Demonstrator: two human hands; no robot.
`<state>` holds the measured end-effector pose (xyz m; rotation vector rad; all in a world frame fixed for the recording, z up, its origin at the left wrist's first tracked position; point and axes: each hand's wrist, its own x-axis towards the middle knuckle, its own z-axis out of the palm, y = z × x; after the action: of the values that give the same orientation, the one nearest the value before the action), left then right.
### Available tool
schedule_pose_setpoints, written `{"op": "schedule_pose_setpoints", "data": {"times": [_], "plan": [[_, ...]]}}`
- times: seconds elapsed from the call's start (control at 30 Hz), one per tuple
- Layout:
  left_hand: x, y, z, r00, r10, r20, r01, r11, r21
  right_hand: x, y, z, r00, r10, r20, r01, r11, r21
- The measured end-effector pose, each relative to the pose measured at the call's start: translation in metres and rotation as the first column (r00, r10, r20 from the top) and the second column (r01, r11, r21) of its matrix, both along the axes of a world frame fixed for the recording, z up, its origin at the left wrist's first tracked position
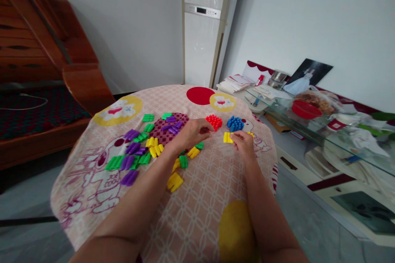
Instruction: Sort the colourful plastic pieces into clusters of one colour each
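My right hand (244, 143) pinches the edge of a yellow ribbed plastic block (228, 137) at the right part of the table. My left hand (197, 130) is closed, with thumb and index finger close together beside a cluster of red knobbed pieces (214, 122). Whatever its fingertips hold, if anything, is too small to make out. Just beyond my right hand sits a cluster of blue knobbed pieces (235, 123). A bit of yellow knobbed pieces (251, 134) shows behind that hand, mostly hidden.
Left of my left arm lie scattered green blocks (115, 163), purple blocks (129, 178) and yellow blocks (175, 182). A patterned cloth (191, 222) covers the round table. A glass-topped cabinet (342, 139) with clutter stands at right, a wooden bench (83, 86) at left.
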<state>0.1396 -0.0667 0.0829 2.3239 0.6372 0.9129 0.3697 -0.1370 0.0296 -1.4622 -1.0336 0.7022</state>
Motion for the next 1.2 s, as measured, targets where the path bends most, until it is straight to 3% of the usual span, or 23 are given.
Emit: {"op": "schedule_pose_setpoints", "data": {"times": [0.13, 0.23, 0.43, 0.57, 0.73, 0.83, 0.93, 1.07, 1.2], "plan": [[-0.019, 0.007, 0.013, 0.99, 0.12, 0.068, -0.117, 0.992, -0.044, 0.027, 0.002, -0.008, 0.929, -0.302, 0.215, 0.28, 0.951, 0.129], [-0.032, 0.012, 0.019, 0.975, 0.198, 0.099, -0.191, 0.978, -0.084, 0.046, -0.002, -0.016, 0.82, -0.422, 0.387, 0.39, 0.907, 0.162], [-0.065, 0.021, 0.028, 0.912, 0.396, 0.108, -0.377, 0.913, -0.157, 0.057, -0.009, -0.019, 0.645, -0.402, 0.65, 0.436, 0.892, 0.119], [-0.094, 0.03, 0.028, 0.826, 0.559, 0.075, -0.541, 0.823, -0.172, 0.053, -0.01, -0.012, 0.521, -0.35, 0.778, 0.474, 0.877, 0.076], [-0.124, 0.037, 0.025, 0.73, 0.683, 0.029, -0.669, 0.723, -0.175, 0.052, -0.01, -0.013, 0.431, -0.303, 0.85, 0.499, 0.865, 0.055], [-0.138, 0.037, 0.025, 0.694, 0.719, -0.024, -0.714, 0.685, -0.143, 0.053, -0.011, -0.015, 0.416, -0.304, 0.857, 0.477, 0.875, 0.079], [-0.15, 0.037, 0.024, 0.678, 0.714, -0.174, -0.734, 0.671, -0.106, 0.05, -0.011, -0.014, 0.425, -0.381, 0.821, 0.483, 0.863, 0.151], [-0.161, 0.041, 0.016, 0.657, 0.592, -0.467, -0.705, 0.702, -0.103, 0.038, -0.01, -0.012, 0.503, -0.466, 0.728, 0.411, 0.87, 0.272], [-0.165, 0.047, 0.005, 0.642, 0.442, -0.627, -0.641, 0.757, -0.123, 0.023, -0.006, -0.015, 0.582, -0.392, 0.713, 0.249, 0.92, 0.303]]}}
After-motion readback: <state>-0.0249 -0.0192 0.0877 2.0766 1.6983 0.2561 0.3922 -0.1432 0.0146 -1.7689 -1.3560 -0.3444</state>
